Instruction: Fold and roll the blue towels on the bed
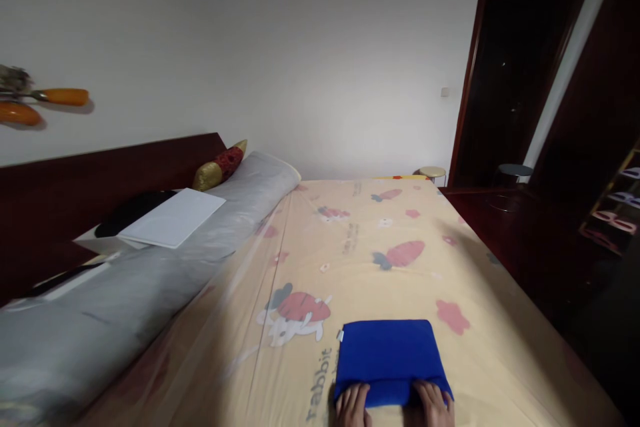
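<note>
A folded blue cloth [389, 355] lies flat on the yellow bed sheet [370, 260] printed with rabbits and carrots, close to the near edge. My left hand [353, 405] rests at the cloth's near left corner, with its fingers curled over the edge. My right hand [433, 404] grips the near right corner in the same way. Both hands are cut off by the bottom of the view, so only fingers and knuckles show.
A long grey plastic-wrapped roll [150, 280] runs along the bed's left side, with a white sheet [173, 217] and dark items on it. A gold and red bolster [220, 165] sits against the dark headboard [100, 180]. Dark wooden furniture [560, 240] and a doorway [515, 80] stand to the right.
</note>
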{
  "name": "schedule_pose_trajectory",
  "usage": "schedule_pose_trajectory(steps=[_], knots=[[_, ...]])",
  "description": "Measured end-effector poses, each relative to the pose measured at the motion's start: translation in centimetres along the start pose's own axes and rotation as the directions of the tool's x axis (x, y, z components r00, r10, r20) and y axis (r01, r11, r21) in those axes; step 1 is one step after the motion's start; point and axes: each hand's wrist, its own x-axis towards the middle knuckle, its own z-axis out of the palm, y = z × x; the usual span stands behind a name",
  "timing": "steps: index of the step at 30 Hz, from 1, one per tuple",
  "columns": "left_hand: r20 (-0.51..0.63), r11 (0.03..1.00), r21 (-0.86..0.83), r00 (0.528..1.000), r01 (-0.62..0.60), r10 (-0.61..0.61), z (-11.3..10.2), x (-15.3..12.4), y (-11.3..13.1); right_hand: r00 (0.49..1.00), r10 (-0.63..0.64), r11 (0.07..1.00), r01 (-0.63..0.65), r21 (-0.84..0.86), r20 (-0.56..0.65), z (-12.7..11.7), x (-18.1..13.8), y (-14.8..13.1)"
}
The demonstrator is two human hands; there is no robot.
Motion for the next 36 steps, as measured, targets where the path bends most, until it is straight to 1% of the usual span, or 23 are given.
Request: schedule_pose_trajectory(steps=[1, 3, 6, 8, 10, 12, 13, 15, 16, 18, 20, 22, 24, 25, 28, 30, 31, 33, 34, 36], knots=[[0.001, 1.0, -0.011, 1.0, 0.01, -0.01, -0.7, 0.3, 0.5, 1.0, -0.02, 1.0, 0.02, -0.003, 0.024, -0.7, 0.3, -0.4], [-0.036, 0.999, -0.011, 0.999, 0.039, -0.039, -2.2, 1.0, 1.7, 0.998, -0.052, 0.998, 0.053, -0.024, 0.031, -2.3, 1.2, -1.4], [-0.084, 0.992, 0.017, 0.989, 0.121, -0.119, -3.8, 2.2, 3.3, 0.999, -0.049, 0.995, 0.05, -0.082, 0.021, -4.6, 2.6, -2.9], [-0.054, 0.983, 0.048, 0.984, 0.175, -0.172, -4.3, 3.3, 4.0, 0.999, -0.038, 0.993, 0.041, -0.107, 0.035, -5.5, 3.7, -4.0], [-0.011, 0.979, 0.076, 0.982, 0.187, -0.187, -4.4, 4.3, 4.6, 0.998, -0.048, 0.992, 0.052, -0.113, 0.04, -5.8, 4.5, -5.1], [0.006, 0.987, 0.08, 0.99, 0.14, -0.141, -4.1, 5.1, 5.2, 0.995, -0.086, 0.991, 0.09, -0.1, 0.047, -5.4, 4.9, -6.2], [0.009, 0.993, 0.066, 0.996, 0.093, -0.094, -4.0, 5.3, 5.4, 0.991, -0.119, 0.989, 0.124, -0.083, 0.058, -5.1, 4.9, -6.8], [0.032, 0.999, 0.019, 0.999, -0.042, 0.042, -3.6, 5.3, 5.8, 0.971, -0.222, 0.974, 0.224, -0.023, 0.085, -4.3, 4.6, -7.5], [0.044, 0.993, -0.006, 0.992, -0.117, 0.117, -3.4, 5.1, 5.8, 0.955, -0.281, 0.96, 0.282, 0.009, 0.092, -3.9, 4.4, -7.7], [0.055, 0.971, -0.033, 0.969, -0.239, 0.24, -3.4, 4.6, 5.3, 0.921, -0.382, 0.924, 0.379, 0.049, 0.078, -3.4, 4.0, -7.2], [0.034, 0.958, -0.01, 0.957, -0.287, 0.287, -3.8, 4.0, 4.2, 0.909, -0.417, 0.909, 0.416, 0.03, 0.022, -3.3, 3.7, -5.8], [-0.005, 0.968, 0.035, 0.969, -0.247, 0.247, -4.4, 3.4, 2.6, 0.91, -0.41, 0.912, 0.41, -0.022, -0.059, -3.5, 3.4, -3.7], [-0.041, 0.986, 0.075, 0.987, -0.149, 0.152, -4.9, 2.9, 1.0, 0.916, -0.383, 0.924, 0.377, -0.068, -0.123, -3.9, 3.0, -1.7], [-0.05, 0.99, 0.087, 0.992, -0.107, 0.112, -5.0, 2.7, 0.4, 0.922, -0.364, 0.931, 0.356, -0.081, -0.134, -4.1, 2.8, -1.0], [-0.036, 0.996, 0.085, 0.999, -0.037, 0.04, -5.2, 2.4, -0.3, 0.952, -0.29, 0.956, 0.285, -0.066, -0.097, -4.8, 2.5, 0.0], [-0.022, 0.997, 0.075, 1.0, -0.01, 0.012, -5.3, 2.6, 0.2, 0.966, -0.252, 0.968, 0.251, -0.024, -0.05, -5.3, 2.7, -0.3], [-0.036, 0.997, 0.08, 0.999, 0.008, -0.006, -5.3, 2.7, 0.5, 0.97, -0.242, 0.97, 0.242, -0.001, -0.027, -5.7, 2.9, -0.4], [-0.117, 0.991, 0.114, 0.992, 0.063, -0.049, -5.2, 2.7, 1.0, 0.969, -0.245, 0.969, 0.245, 0.031, -0.002, -6.4, 3.2, -0.6], [-0.173, 0.985, 0.136, 0.982, 0.103, -0.079, -5.0, 2.6, 1.0, 0.968, -0.25, 0.968, 0.251, 0.033, -0.009, -6.7, 3.2, -0.4], [-0.266, 0.971, 0.167, 0.956, 0.171, -0.123, -4.5, 2.0, 0.7, 0.97, -0.235, 0.972, 0.235, 0.002, -0.064, -6.9, 2.8, 0.2]])
